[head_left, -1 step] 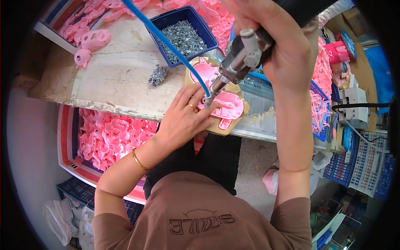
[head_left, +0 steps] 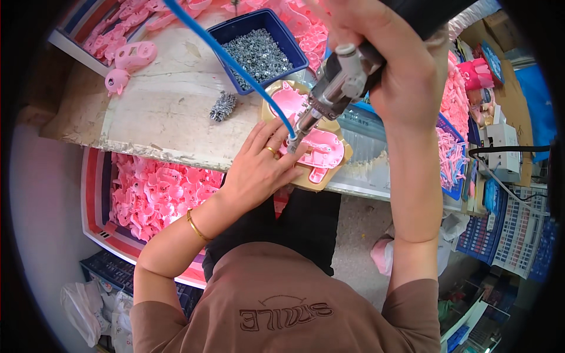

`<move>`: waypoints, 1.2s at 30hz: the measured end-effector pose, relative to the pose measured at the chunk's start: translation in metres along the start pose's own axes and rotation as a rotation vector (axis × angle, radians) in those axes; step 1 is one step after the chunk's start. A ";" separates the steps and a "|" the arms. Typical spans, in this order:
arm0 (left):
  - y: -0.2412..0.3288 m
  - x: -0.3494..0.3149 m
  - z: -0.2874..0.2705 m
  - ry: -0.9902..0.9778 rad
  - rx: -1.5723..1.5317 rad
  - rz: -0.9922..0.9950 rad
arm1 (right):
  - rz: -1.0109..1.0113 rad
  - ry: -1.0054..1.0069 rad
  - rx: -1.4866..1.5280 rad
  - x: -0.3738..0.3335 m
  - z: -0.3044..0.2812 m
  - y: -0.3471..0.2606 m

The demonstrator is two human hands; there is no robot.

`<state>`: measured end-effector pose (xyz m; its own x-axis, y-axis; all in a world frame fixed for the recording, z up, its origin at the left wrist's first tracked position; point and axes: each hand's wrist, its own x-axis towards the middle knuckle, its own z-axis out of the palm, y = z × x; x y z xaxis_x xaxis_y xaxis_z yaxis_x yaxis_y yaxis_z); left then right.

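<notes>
My right hand [head_left: 412, 76] grips a power screwdriver [head_left: 331, 93] with a black body and a metal nose, slanting down to the left. A thin blue tube [head_left: 226, 57] runs to its nose. The tip stands on pink plastic shell parts [head_left: 325, 148] lying in a tan shaped holder [head_left: 313, 181] at the table's front edge. My left hand [head_left: 257, 167] lies with outstretched fingers over the left side of that holder, fingertips beside the tip. The spot where the tip meets the part is partly hidden by the fingers.
Behind the holder stands a dark blue bin [head_left: 302, 59] of small metal screws, with a spiky clump of screws [head_left: 223, 106] left of it. Two joined pink parts [head_left: 134, 56] lie farther left. A box of pink shells [head_left: 162, 197] sits below the table edge; a blue basket [head_left: 454, 187] is at right.
The screwdriver's upper part and my right hand have shifted very slightly, and the blue tube has moved a little to the left. My left hand and the holder stay put.
</notes>
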<state>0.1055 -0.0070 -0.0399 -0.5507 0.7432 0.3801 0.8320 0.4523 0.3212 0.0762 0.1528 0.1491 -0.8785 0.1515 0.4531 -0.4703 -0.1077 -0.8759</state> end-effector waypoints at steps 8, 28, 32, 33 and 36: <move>-0.001 -0.001 -0.002 0.019 -0.003 0.003 | -0.173 -0.068 -0.248 -0.006 0.008 0.009; -0.006 0.013 -0.135 -0.150 -0.464 0.004 | -0.097 -0.042 -0.333 0.094 -0.145 -0.011; -0.002 -0.017 -0.236 -0.659 -0.105 -0.454 | 0.182 0.062 -1.250 0.086 -0.258 0.105; 0.004 -0.020 -0.238 -0.582 -0.013 -0.408 | 0.241 0.037 -1.377 0.086 -0.264 0.125; -0.003 -0.044 -0.230 -0.454 0.072 -0.373 | 0.381 -0.077 -1.641 0.090 -0.281 0.162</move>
<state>0.1122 -0.1547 0.1422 -0.7363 0.6572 -0.1609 0.5992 0.7438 0.2962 -0.0559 0.4248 0.0016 -0.9385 0.3093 0.1533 0.2887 0.9467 -0.1428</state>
